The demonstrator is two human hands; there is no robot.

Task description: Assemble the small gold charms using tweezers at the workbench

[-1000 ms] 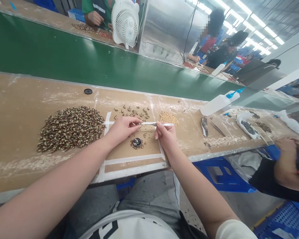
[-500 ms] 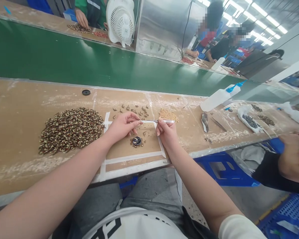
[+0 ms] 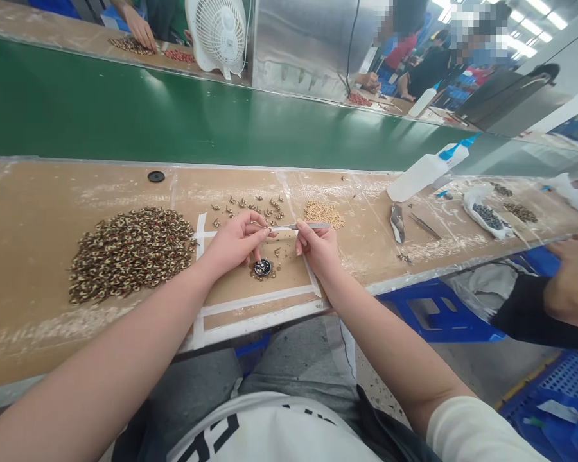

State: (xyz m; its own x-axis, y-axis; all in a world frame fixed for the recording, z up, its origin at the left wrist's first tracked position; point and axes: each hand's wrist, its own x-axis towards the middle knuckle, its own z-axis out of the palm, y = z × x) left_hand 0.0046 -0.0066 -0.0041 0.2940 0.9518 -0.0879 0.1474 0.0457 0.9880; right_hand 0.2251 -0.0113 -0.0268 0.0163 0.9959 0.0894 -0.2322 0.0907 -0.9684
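Note:
My left hand [image 3: 235,242] pinches a small piece between thumb and fingers; it is too small to make out fully. In my right hand [image 3: 320,249] is a pair of tweezers [image 3: 322,225], its tip pointing left to the left fingertips. Below the left fingers lies a small round black dish [image 3: 262,268] with tiny bits in and around it. Small metallic pieces [image 3: 257,208] are scattered just beyond my hands. Beyond the right hand is a pile of tiny tan beads [image 3: 324,214]. A large heap of small ring-like parts [image 3: 132,253] lies to the left.
White tape [image 3: 260,303] marks the work area. A black lid [image 3: 156,176] lies at the back left. White bottles [image 3: 417,178], other tweezers [image 3: 424,226] and a bag of dark parts [image 3: 486,215] are to the right. Behind runs a green belt [image 3: 125,122]. A neighbour's hand [image 3: 571,273] is at right.
The view has shifted slightly. Both hands stay close together, with the tweezers' tip still at the left fingertips. The left hand's lower fingers now reach closer to the black dish.

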